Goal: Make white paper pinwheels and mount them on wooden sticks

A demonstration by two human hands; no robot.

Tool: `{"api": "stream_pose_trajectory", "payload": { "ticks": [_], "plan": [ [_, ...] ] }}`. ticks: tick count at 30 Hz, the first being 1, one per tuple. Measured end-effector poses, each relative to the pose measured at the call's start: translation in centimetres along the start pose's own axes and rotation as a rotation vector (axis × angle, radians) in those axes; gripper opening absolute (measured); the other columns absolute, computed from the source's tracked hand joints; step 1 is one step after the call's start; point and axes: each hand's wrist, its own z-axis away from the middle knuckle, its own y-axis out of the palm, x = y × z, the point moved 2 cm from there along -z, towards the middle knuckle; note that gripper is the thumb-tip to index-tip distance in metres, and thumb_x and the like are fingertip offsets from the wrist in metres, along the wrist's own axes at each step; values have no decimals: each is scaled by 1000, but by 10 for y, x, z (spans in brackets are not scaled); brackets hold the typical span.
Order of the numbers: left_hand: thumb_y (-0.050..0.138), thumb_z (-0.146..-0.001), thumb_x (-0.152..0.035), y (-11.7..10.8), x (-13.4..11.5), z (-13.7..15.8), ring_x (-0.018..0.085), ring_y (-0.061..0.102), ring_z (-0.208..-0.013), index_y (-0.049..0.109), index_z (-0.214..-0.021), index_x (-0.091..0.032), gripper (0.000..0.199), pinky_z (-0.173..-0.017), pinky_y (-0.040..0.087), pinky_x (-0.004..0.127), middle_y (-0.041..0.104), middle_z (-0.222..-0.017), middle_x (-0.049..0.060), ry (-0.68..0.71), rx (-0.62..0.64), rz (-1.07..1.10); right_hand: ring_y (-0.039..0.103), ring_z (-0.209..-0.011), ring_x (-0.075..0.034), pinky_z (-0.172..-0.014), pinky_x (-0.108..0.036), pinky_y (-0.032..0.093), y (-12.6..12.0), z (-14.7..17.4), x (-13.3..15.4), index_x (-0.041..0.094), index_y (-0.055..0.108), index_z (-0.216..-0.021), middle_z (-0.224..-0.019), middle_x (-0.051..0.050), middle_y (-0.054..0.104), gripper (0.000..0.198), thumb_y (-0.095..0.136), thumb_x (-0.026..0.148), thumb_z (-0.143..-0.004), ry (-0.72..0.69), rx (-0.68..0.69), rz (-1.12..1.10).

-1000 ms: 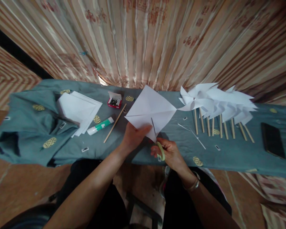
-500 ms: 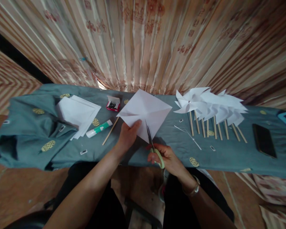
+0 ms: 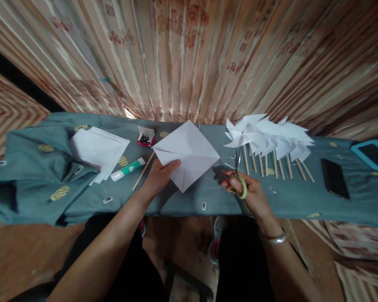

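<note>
Between the thumb and fingers of my left hand [image 3: 161,174] is a square sheet of white paper [image 3: 192,155], turned corner-up, with creases and a cut slit on its left side. My right hand [image 3: 245,188] is closed on scissors [image 3: 242,186] with pale green handles, their blades pointing away from me and apart from the paper. A wooden stick [image 3: 143,171] lies just left of my left hand. Beyond my right hand, finished paper pinwheels [image 3: 258,132] on wooden sticks lie overlapped in a row.
On the cloth-covered table [image 3: 176,207] are a stack of white paper [image 3: 97,151], a glue stick [image 3: 128,169] and a small red box [image 3: 145,136] of dark pins. A black phone [image 3: 335,178] and a blue-framed device [image 3: 371,154] lie at the right. A curtain [image 3: 182,63] hangs behind.
My right hand has drawn the scissors away from the paper's lower edge, to the right near the pinwheel sticks. My left hand keeps its hold on the paper, which has turned slightly.
</note>
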Motion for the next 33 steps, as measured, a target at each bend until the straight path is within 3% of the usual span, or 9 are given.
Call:
{"api": "stream_pose_trajectory", "payload": {
  "ticks": [3,8,12,17,21,26,30,33],
  "plan": [
    [78,-60,-29,6,8,6,24,67,-74,70,-80,-17,24,-64,54,33,73,-75,5,-71,125,-49,59,-61,-14,-57,-27,46,-4,-9,2,21,70,-95,-73,-1,71,49,81,55,-61,-42,-112,-41],
    [79,-59,-29,11,22,14,23,66,-65,71,-79,-17,25,-56,51,29,72,-69,5,-147,269,-94,51,-58,-10,-57,-25,41,-1,-16,4,22,72,-87,-67,5,65,39,86,41,-56,-37,-32,-32],
    [81,-61,-37,13,18,17,24,67,-67,72,-78,-15,30,-60,52,32,71,-71,7,-207,307,-57,51,-57,-10,-57,-25,41,4,-16,3,22,72,-84,-67,6,63,36,88,34,-54,24,9,-113],
    [73,-66,-57,21,9,18,24,68,-78,73,-79,-18,41,-69,55,35,74,-82,9,-269,346,277,58,-64,-12,-68,-29,48,15,-19,3,23,70,-80,-72,5,68,34,87,29,-51,-16,-200,-355],
    [78,-64,-45,33,10,24,24,67,-94,73,-89,-24,32,-80,55,33,73,-100,8,-236,369,324,61,-67,-14,-76,-33,50,29,-22,2,22,66,-78,-74,5,68,31,85,29,-55,-50,-291,-453],
    [79,-64,-39,48,17,31,25,66,-93,69,-74,-22,22,-81,56,37,72,-92,8,-272,216,337,59,-66,-12,-73,-30,49,49,-24,3,23,64,-82,-73,6,66,34,84,35,-57,-93,-262,-375],
    [76,-70,-33,51,19,27,23,66,-96,67,-94,-24,27,-74,58,34,71,-111,5,-299,22,425,54,-61,-11,-64,-27,48,62,-22,4,22,64,-82,-69,6,64,41,86,42,-52,-65,-225,-322],
    [71,-75,-27,46,18,20,21,66,-100,63,-107,-23,33,-74,58,30,69,-116,4,-290,-40,434,50,-55,-10,-56,-25,44,66,-18,3,21,65,-78,-62,6,60,42,85,49,-55,-59,-165,-253]
  ]
}}
